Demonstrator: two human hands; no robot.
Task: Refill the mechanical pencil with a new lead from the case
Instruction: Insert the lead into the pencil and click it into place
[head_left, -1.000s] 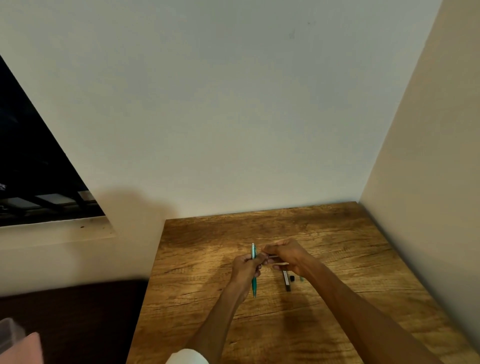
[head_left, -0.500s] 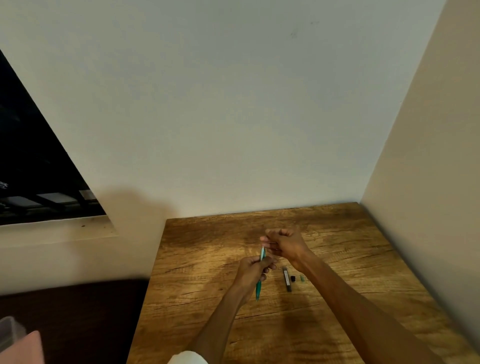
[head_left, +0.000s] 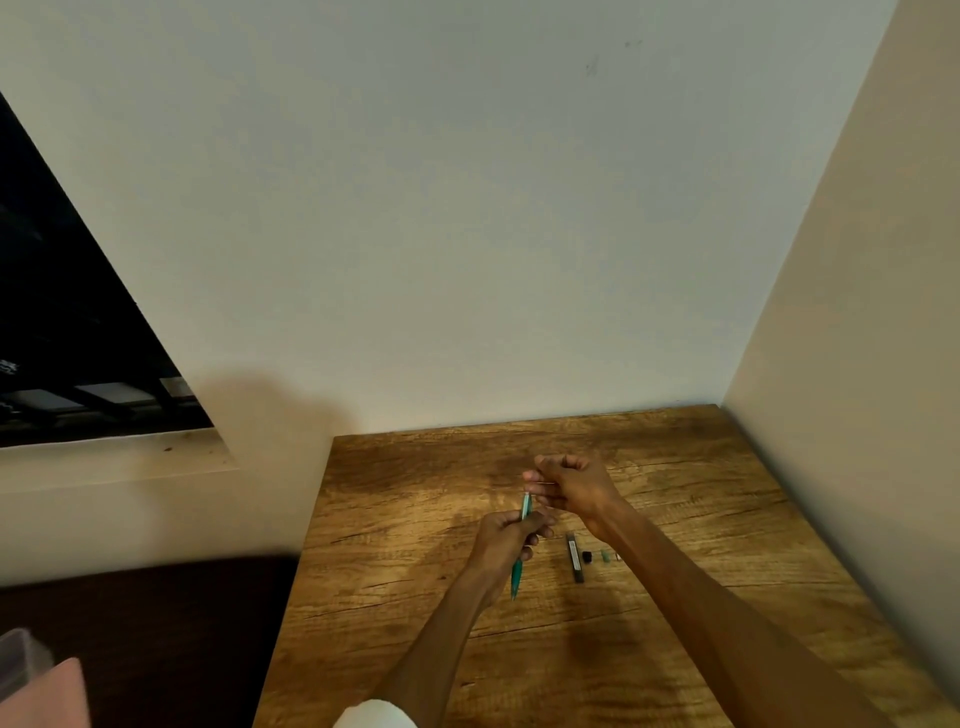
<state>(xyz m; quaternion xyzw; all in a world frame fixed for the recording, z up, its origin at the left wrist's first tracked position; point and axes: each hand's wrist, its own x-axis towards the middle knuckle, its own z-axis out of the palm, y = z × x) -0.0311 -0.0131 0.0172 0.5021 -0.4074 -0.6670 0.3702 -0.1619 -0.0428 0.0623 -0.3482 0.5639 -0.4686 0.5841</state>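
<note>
A: Holding the pencil (head_left: 521, 540) upright, the left hand (head_left: 506, 538) has its grip wrapped round the barrel; the right hand (head_left: 569, 486) pinches a thin lead over its top.

B: Any tilt could snap it. The case (head_left: 574, 557) lies just right on the counter (head_left: 701, 519), with bare wood beyond.

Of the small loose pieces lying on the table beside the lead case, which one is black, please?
The black cap, the piece closest to the lead case; the green piece lies farther right.
</note>
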